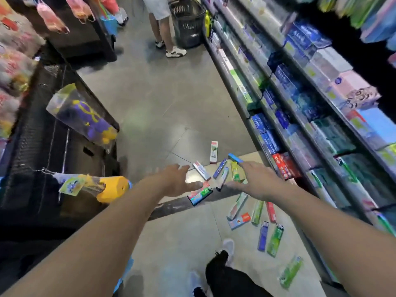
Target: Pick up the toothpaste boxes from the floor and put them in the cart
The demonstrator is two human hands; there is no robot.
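Left hand [174, 182]: fingers spread, empty, above the floor [154, 99].
Right hand [257, 183]: fingers spread, empty.
Toothpaste boxes [222, 175]: scattered beneath both hands.

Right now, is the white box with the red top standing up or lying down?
Lying down. The white box with the red top rests flat on the floor, its long side showing, just beyond the other scattered toothpaste boxes.

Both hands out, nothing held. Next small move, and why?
Probably lower the right hand onto the yellow-green box lying on the floor just beside its fingers. Both it and the left hand are open and empty, and the boxes are unpicked.
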